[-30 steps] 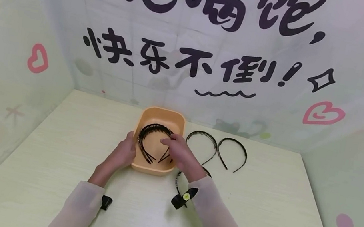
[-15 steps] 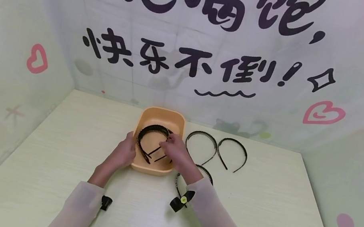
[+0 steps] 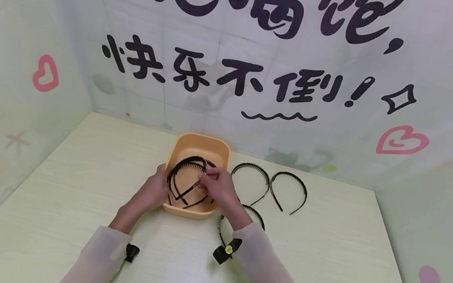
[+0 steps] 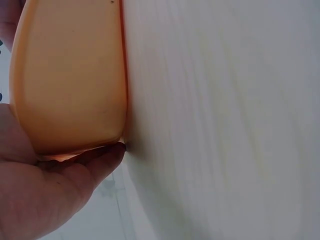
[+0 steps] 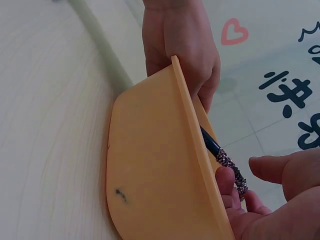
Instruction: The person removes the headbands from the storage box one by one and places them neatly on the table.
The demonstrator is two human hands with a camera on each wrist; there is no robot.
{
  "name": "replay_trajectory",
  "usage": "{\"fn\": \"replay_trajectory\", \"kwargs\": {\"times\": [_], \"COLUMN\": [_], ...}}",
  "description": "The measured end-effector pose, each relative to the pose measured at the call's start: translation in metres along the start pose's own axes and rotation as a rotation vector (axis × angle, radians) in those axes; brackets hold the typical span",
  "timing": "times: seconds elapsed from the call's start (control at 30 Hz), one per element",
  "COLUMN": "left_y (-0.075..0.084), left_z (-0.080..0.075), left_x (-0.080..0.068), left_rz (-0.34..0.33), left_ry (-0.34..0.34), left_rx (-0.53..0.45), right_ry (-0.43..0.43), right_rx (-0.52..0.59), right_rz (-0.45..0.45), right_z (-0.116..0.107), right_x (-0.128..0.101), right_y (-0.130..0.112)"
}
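Note:
An orange plastic basin (image 3: 187, 213) stands on the table with several black toothed headbands inside. My left hand (image 3: 155, 188) grips its left side, the fingers lying along the outer wall (image 4: 75, 85) in the left wrist view. Over the basin's right rim reaches my right hand (image 3: 220, 188). It holds one headband (image 3: 188, 191) by a band of sparkly beads (image 5: 227, 161). In the right wrist view the fingertips lie around those beads, while the thumb (image 5: 270, 169) stands a little off them. Other headbands lie beneath it, partly hidden by the right hand.
Right of the basin, two headbands lie side by side, a toothed one (image 3: 252, 166) and a slimmer one (image 3: 305, 192). Nearer, a third headband (image 3: 220, 226) is partly covered by the right wrist. A printed curtain (image 3: 209, 108) hangs behind the pale table (image 3: 320, 279).
My right fingers have drawn one headband apart from the bunch in the basin, turning and shifting it. The left hand and the basin have stayed put.

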State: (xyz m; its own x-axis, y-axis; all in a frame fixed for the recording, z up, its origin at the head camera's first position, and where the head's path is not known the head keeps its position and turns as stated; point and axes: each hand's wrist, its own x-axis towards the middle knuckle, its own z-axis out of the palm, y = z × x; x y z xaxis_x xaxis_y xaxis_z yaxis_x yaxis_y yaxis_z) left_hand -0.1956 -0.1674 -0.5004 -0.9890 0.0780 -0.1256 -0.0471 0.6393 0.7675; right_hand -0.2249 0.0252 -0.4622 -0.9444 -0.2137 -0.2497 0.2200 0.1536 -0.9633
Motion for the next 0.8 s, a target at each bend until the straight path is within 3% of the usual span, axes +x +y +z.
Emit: {"fn": "replay_trajectory", "kwargs": {"times": [0.23,0.5,0.8], "left_y": [-0.0002,0.0008,0.0003], "left_z": [-0.0002,-0.0007,0.0003], "left_x": [0.0003,-0.0002,-0.0015], "left_rz": [-0.005,0.0,0.019], "left_ry": [-0.005,-0.003,0.004], "left_rx": [-0.005,-0.004,-0.043], "right_ry": [0.014,0.053,0.175], "right_rx": [0.026,-0.046,-0.264], "right_rz": [-0.009,-0.068,-0.183], "right_z": [0.0017,0.0059,-0.0003], "right_x": [-0.0016,-0.0057,-0.0078], "right_y": [-0.0001,0.0027,0.0043]}}
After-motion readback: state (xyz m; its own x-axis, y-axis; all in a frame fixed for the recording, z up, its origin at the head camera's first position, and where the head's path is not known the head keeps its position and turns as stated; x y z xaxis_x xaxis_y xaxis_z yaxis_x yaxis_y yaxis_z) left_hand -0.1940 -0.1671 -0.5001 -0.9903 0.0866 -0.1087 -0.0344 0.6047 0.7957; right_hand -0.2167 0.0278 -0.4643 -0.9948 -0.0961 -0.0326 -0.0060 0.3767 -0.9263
